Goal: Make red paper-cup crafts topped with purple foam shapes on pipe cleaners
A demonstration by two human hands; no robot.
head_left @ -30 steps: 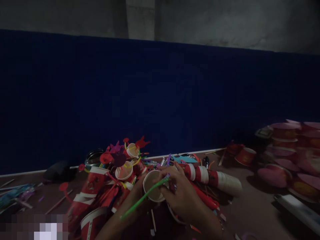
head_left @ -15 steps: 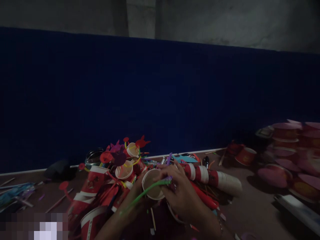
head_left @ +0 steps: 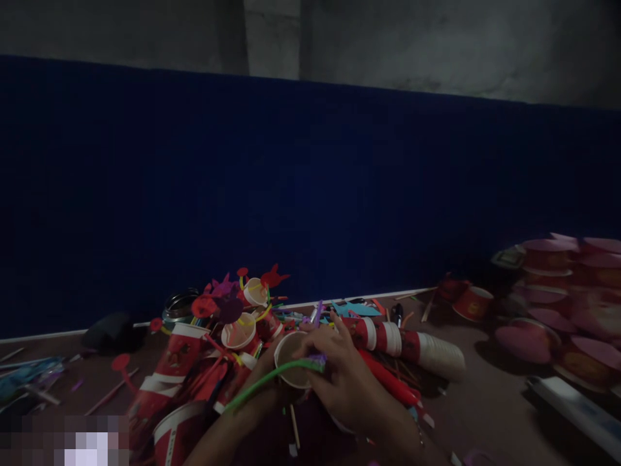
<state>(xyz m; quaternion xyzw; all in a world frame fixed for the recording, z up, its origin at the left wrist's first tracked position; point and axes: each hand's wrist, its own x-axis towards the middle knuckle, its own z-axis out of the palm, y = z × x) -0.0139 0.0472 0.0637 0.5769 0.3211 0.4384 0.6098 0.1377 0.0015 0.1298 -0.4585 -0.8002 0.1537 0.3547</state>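
My left hand [head_left: 264, 375] is wrapped round a paper cup [head_left: 287, 355], whose open mouth faces up toward me. Its fingers are partly hidden behind the cup and the green strip. At the cup's right rim, my right hand [head_left: 339, 375] has its fingers bent together in a pinch. A long, curved green strip [head_left: 272, 377] passes in front of the cup, with a purple piece at the end by those fingers. A second purple strip [head_left: 318, 314] sticks up behind the right hand. Exactly how the strips meet the cup is too dark to tell.
Red paper cups [head_left: 182, 349] with coloured cut-outs crowd the left. A nested cup stack [head_left: 431, 353] lies on its side at right, above a red tube [head_left: 391, 382]. Pink-topped red tubs [head_left: 548, 259] are piled far right, near a white box [head_left: 572, 401]. A blue panel [head_left: 310, 194] stands behind.
The view has shifted slightly. My right hand and the purple end of the green strip have come a little lower and closer to the cup. The left hand still holds the cup.
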